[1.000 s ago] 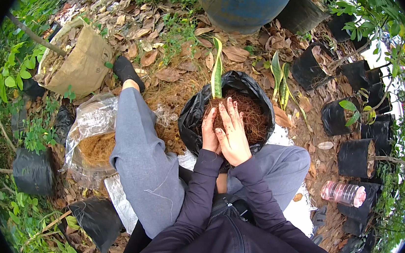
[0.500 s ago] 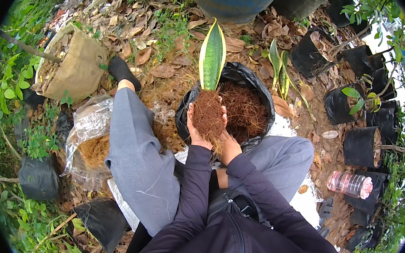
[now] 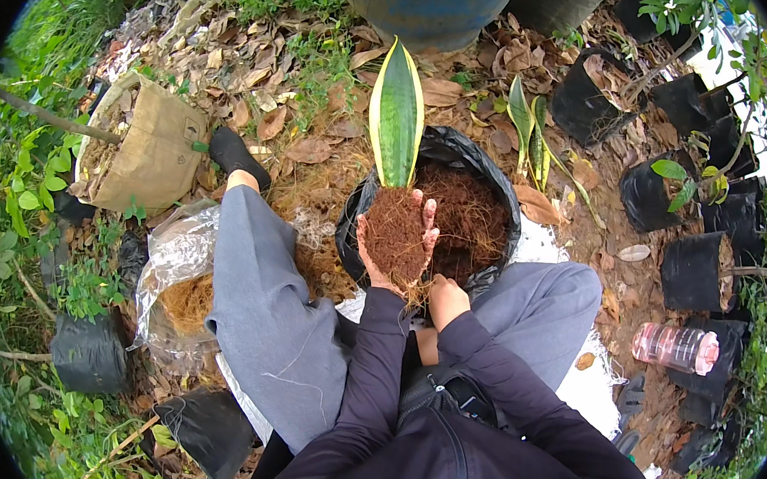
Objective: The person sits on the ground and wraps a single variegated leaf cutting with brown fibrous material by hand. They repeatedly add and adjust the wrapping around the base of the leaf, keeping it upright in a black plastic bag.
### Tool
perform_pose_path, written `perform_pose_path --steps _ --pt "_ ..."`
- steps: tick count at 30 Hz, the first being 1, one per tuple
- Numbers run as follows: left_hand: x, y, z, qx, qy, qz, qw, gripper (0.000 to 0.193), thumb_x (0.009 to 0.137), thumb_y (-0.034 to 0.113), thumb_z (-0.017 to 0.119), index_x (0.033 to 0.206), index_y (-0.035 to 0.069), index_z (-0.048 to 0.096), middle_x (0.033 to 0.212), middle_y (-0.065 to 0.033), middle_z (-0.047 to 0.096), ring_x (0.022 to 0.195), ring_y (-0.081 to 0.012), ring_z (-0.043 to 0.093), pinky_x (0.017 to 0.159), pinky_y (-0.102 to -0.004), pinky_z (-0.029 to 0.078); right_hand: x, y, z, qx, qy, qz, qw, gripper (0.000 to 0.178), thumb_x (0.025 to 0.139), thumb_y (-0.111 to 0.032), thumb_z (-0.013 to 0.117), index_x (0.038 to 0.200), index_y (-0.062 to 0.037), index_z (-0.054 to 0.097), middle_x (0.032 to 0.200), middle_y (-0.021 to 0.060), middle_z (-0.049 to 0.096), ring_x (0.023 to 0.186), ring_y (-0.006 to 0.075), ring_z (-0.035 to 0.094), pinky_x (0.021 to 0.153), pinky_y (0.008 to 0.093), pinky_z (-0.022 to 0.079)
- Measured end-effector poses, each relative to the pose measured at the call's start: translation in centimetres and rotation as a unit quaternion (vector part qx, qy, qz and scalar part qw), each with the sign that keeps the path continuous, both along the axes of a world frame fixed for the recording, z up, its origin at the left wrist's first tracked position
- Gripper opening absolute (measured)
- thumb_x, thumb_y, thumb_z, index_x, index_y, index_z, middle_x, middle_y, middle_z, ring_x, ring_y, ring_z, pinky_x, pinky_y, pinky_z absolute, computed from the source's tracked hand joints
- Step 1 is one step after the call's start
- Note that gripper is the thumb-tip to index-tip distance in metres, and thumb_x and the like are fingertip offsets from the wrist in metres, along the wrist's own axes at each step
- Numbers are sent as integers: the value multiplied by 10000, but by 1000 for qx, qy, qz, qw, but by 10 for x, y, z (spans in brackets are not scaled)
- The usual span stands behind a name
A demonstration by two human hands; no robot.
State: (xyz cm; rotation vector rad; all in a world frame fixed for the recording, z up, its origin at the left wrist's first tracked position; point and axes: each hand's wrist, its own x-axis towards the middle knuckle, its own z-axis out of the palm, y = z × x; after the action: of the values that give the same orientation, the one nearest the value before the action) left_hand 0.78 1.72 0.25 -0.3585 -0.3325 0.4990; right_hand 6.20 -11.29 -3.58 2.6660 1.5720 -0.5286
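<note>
A snake plant leaf (image 3: 396,112), green with yellow edges, stands up from a ball of brown coir (image 3: 394,234). My left hand (image 3: 373,267) cups this ball from beneath, its thumb along one side and its fingertips showing at the other. Just below the ball's lower right, my right hand (image 3: 448,300) is closed beside some loose coir strands; whatever its fingers hold is hidden. Both hands are over the near side of a black plastic bag (image 3: 487,158). Loose dark coir (image 3: 463,217) fills the visible right part of that bag.
More snake plant leaves (image 3: 533,135) lie right of the bag. A clear plastic bag with coir fiber (image 3: 189,302) sits beside my left leg. Around me are a tan sack (image 3: 163,146), a blue barrel (image 3: 433,0), black planting bags (image 3: 697,274) and a pinkish bottle (image 3: 675,349).
My right hand has left the coir ball's side and drawn down toward me, closing its fingers. The ball and leaf have shifted slightly left and nearer, now held by my left hand alone.
</note>
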Motion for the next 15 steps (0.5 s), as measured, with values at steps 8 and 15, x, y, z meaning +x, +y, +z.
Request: perform_pose_path --steps 8,15 --pt "7 -8 -3 65 58 98 991 834 879 652 430 1494 109 277 1552 -129 274 1455 -337 190 1137 -609 184 73 14 128 364 271 -45 890 178 820 21 611 992 18 652 986 142 646 930 244 639 856 318 488" --pt "12 -12 -11 157 196 129 959 816 907 621 417 1469 38 311 1509 -157 348 1347 -317 389 1093 -490 342 38 51 158 395 328 14 858 267 814 39 600 1064 -34 657 1023 145 676 1007 300 636 961 380 467"
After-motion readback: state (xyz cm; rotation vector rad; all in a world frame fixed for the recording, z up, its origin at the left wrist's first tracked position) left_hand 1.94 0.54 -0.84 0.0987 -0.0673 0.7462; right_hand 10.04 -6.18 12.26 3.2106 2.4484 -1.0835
